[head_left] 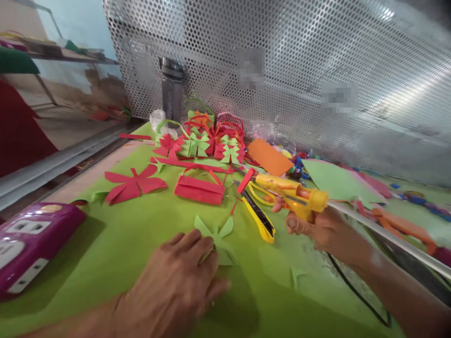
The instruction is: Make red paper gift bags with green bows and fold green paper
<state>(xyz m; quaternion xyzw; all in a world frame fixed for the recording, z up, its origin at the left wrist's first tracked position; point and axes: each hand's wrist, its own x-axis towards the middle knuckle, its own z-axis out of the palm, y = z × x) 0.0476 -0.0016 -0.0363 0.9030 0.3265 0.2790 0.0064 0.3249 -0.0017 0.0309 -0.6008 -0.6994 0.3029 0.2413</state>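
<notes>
My right hand [310, 230] is wrapped around a yellow glue gun [292, 190]. Its nozzle points left, over the yellow box cutter [260, 218]. Low over the green work surface, my left hand [179, 272] has its fingers bent and pressed on a light green paper butterfly cut-out [220, 241], hiding that cut-out's left side. Just behind it lies a small red paper bag [199, 189] with a strip handle. A red paper butterfly cut-out [136, 184] is at the left. By the nozzle is a small red paper strip [245, 180].
A purple power strip [38, 244] stands at the left edge. Finished paper bags [229, 149] with green butterflies crowd the back, beside a dark bottle [172, 89] against a perforated metal panel [282, 61]. Orange paper [270, 157] and a metal ruler-like bar [391, 239] lie right. The gun's black cord [355, 291] trails down.
</notes>
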